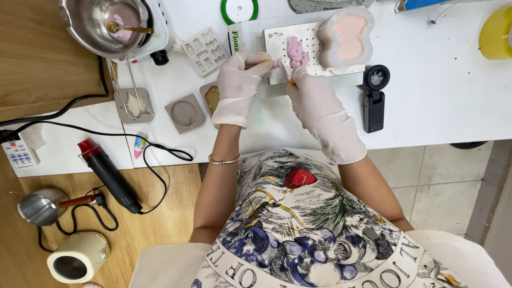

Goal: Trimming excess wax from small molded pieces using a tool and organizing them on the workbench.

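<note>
Both gloved hands meet at the near edge of the perforated plate [309, 40], which serves as the work surface. The left hand [238, 85] pinches a thin stick [265, 64] between closed fingers, its tip aimed at the pink figure [295, 52] lying on the plate, apparently for fine work. The right hand [314, 101] has its fingers closed on the figure's lower edge, seemingly to steady it. Just right of the figure, on the same plate, sits a white mould [346, 36] with peach filling. Left of the plate lie a small clear mould [206, 50] and a metal pot [106, 24] with a spoon, within reach.
</note>
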